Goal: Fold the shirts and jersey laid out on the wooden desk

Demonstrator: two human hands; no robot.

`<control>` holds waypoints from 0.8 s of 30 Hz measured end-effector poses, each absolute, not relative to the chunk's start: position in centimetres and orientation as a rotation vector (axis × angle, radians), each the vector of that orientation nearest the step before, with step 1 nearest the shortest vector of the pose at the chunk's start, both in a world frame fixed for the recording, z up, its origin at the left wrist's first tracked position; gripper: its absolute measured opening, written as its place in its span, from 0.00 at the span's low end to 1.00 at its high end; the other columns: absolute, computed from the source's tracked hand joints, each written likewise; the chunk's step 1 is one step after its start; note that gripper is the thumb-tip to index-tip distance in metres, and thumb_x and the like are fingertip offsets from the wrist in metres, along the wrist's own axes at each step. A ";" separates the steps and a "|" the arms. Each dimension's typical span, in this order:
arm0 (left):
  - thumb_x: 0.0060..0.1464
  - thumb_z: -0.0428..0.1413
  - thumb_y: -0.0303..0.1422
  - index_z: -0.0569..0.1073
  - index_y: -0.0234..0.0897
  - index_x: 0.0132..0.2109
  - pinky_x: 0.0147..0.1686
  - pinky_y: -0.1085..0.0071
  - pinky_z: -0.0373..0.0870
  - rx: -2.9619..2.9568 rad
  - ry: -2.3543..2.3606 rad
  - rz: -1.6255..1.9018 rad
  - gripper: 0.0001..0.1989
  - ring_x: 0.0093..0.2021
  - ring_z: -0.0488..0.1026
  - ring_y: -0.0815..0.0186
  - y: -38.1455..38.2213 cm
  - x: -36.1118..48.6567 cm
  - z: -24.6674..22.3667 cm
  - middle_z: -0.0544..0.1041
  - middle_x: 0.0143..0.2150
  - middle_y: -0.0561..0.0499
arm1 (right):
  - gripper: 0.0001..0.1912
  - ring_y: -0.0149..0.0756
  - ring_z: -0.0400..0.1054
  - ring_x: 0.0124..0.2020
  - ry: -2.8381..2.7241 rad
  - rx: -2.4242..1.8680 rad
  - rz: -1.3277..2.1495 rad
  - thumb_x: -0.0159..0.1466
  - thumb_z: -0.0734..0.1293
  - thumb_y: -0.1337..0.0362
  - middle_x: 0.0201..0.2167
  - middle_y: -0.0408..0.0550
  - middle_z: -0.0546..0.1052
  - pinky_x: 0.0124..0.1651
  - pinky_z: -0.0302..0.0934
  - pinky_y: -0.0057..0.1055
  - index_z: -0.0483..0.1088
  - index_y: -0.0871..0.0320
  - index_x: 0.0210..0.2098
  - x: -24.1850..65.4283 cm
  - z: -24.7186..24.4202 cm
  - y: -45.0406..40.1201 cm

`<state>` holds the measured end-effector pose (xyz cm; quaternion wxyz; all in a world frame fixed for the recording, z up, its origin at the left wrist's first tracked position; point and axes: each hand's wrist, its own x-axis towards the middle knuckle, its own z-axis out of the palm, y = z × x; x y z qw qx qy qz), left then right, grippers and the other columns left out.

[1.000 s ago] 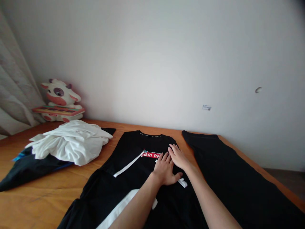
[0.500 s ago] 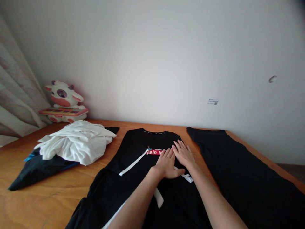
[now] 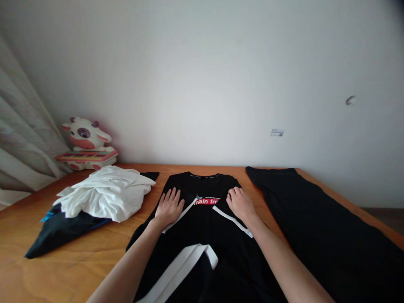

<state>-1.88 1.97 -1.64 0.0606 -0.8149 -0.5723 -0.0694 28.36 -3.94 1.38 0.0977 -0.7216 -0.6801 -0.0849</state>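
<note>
A black T-shirt (image 3: 202, 227) with white sleeve trim and a red printed box lies front up before me, both short sleeves folded inward over the chest. My left hand (image 3: 169, 206) rests flat on the left folded sleeve, fingers stretched and slightly apart. On the opposite sleeve, near the shoulder, my right hand (image 3: 240, 204) has its fingers curled down against the cloth; its fingertips are hidden. A white band (image 3: 186, 261) runs across the lower part of the black cloth, bent over at its upper end.
A crumpled white garment (image 3: 110, 193) lies on a dark one (image 3: 66, 233) at the left. Black trousers or similar dark cloth (image 3: 303, 214) stretch along the right of the wooden table (image 3: 63, 273). A cow-shaped toy keyboard (image 3: 88, 145) stands against the wall (image 3: 202, 84), near the curtain (image 3: 25, 126).
My left hand has moved left from the middle of the shirt to the left sleeve. The right hand stays near the right sleeve, its fingers now bent. The white trim there shows more fully.
</note>
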 end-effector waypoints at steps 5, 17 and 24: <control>0.67 0.40 0.43 0.62 0.30 0.69 0.67 0.46 0.52 -2.535 -1.737 -0.177 0.31 0.72 0.54 0.45 2.3 -1.7 -1.5 0.57 0.73 0.36 | 0.26 0.53 0.63 0.62 -1.977 -2.273 -0.086 0.73 0.53 0.54 0.61 0.65 0.70 0.62 0.54 0.48 0.68 0.63 0.61 26.5 0.7 -6.0; 0.68 0.40 0.44 0.62 0.28 0.69 0.67 0.47 0.52 -2.501 -1.787 -0.163 0.32 0.72 0.54 0.44 4.5 -0.8 -0.8 0.58 0.72 0.33 | 0.37 0.50 0.39 0.75 -1.925 -2.276 0.200 0.72 0.48 0.43 0.74 0.58 0.48 0.72 0.32 0.51 0.51 0.57 0.73 26.9 0.0 -3.8; 0.68 0.40 0.41 0.65 0.30 0.67 0.66 0.45 0.52 -2.550 -1.686 -0.206 0.29 0.72 0.55 0.44 6.6 -0.1 -0.4 0.60 0.71 0.34 | 0.37 0.48 0.39 0.75 -1.940 -2.242 0.190 0.72 0.49 0.43 0.74 0.58 0.49 0.72 0.31 0.50 0.52 0.57 0.72 27.9 -0.1 -1.9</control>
